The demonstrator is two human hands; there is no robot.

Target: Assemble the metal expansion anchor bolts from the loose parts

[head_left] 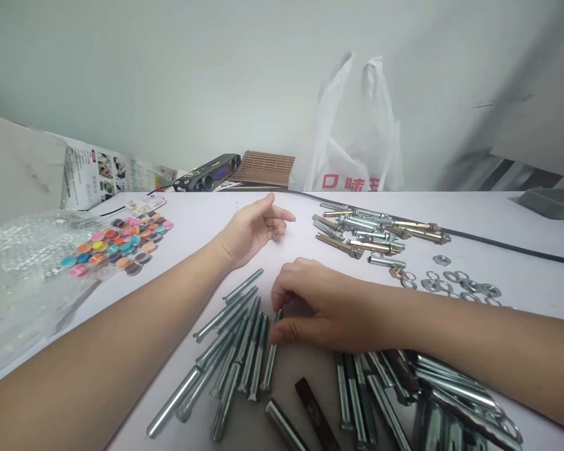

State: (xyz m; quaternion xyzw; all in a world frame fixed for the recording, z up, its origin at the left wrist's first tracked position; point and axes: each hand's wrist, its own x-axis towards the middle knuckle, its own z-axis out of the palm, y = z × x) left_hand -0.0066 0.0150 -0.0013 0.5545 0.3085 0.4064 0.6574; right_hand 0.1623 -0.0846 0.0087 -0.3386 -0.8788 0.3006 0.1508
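Note:
My right hand [317, 310] lies palm down on the white table [521, 244], fingers curled at the right edge of a row of long silver bolts [237, 341]; thumb and fingertips pinch the head of the rightmost bolt [270, 357]. Farther back, my left hand [254, 228] rests on its side, fingers loosely bent and apart, holding nothing. Under my right forearm sits a pile of metal sleeves and bolts [413, 388].
A heap of assembled anchor bolts [373, 232] lies at the back right, with nuts and washers [451, 282] beside it. Coloured round caps [117, 244] and bubble wrap [23, 263] are at the left. A white plastic bag [355, 138] and a black cable [512, 245] lie behind.

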